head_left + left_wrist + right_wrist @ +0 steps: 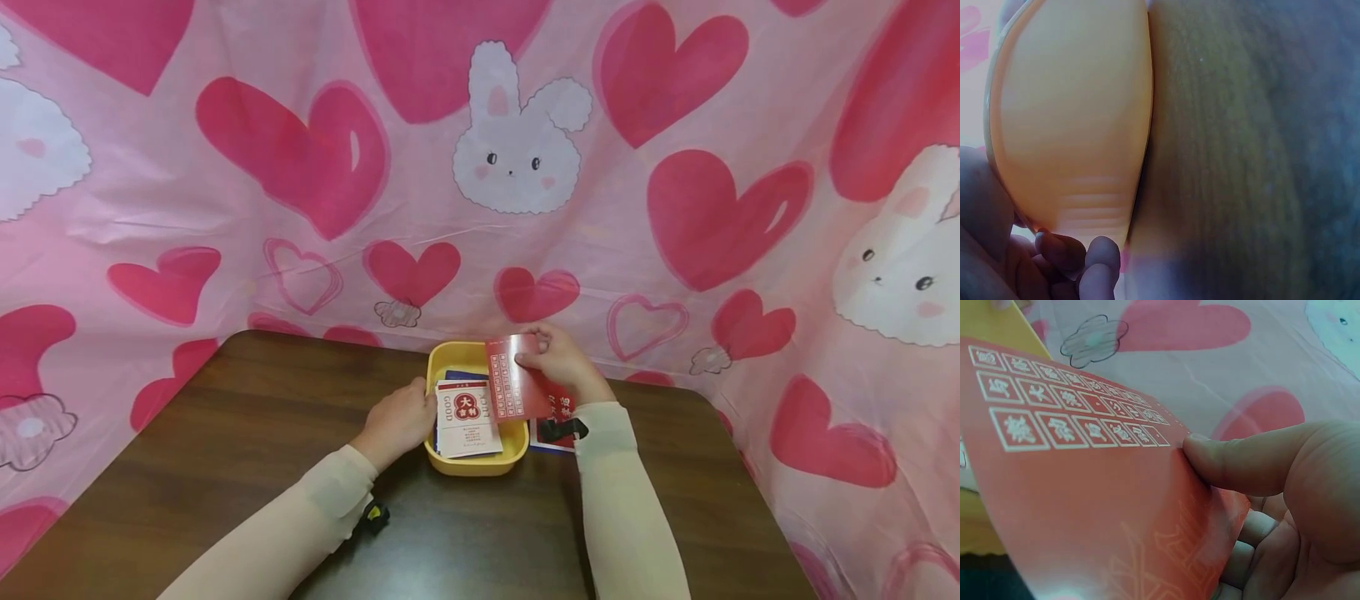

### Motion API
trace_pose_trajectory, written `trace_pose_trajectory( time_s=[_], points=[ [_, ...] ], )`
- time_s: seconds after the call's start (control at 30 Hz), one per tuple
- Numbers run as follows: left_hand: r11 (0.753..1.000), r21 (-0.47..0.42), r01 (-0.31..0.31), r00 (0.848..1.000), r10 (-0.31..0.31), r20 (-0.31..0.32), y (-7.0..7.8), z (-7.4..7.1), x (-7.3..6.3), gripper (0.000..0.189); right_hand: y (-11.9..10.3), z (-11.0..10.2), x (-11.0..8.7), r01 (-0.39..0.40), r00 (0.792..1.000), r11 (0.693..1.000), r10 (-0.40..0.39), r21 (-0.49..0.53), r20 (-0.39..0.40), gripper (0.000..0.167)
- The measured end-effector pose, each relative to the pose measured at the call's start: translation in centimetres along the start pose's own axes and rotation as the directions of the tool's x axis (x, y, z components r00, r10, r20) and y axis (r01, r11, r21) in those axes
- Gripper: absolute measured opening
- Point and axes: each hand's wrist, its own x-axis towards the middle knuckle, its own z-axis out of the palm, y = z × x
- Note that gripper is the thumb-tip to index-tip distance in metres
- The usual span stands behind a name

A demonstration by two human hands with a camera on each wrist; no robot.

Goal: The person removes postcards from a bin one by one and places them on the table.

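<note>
A yellow plastic basin (pixel 480 468) stands on the brown table, and my left hand (pixel 401 421) grips its left side. From the left wrist, the basin's outer wall (pixel 1079 112) shows with curled fingers (pixel 1100 259) at its end. My right hand (pixel 564 362) holds up a red card (pixel 517 392) over the basin's right side. In the right wrist view, the thumb (pixel 1241 456) presses on the face of that card, with fingers behind; white boxed characters run along it. Inside the basin lies a white card (pixel 468 429) with a red emblem, on top of blue-edged ones.
Right of the basin, partly hidden by the right wrist, red cards with white characters (pixel 564 407) lie on the table (pixel 300 417). Behind the table hangs a pink cloth (pixel 420 208) with hearts and rabbits.
</note>
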Motion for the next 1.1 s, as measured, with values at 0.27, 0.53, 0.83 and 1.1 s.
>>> trace_pose_trajectory(
  time_s=[0.27,0.53,0.83,1.1],
  points=[
    [1.000,0.003,0.006,1.000,-0.006,0.002,-0.2,-0.2,0.0,0.045,0.8,-2.1,-0.6,-0.019,1.000,0.996,0.017,0.084,0.022,0.047],
    [1.000,-0.009,0.014,1.000,-0.014,0.020,-0.2,-0.1,-0.1,0.045,1.5,-3.9,-1.6,-0.107,0.994,0.994,0.107,0.036,0.004,0.051],
    [1.000,-0.021,0.010,1.000,-0.010,0.022,0.0,0.0,0.0,0.046,3.8,-7.1,-3.0,-0.179,0.984,0.983,0.178,-0.039,-0.025,0.052],
    [1.000,-0.019,0.006,1.000,-0.005,0.025,-0.1,0.0,0.0,0.046,6.4,-8.3,-3.0,-0.287,0.958,0.956,0.287,-0.063,-0.021,0.051]
  ],
)
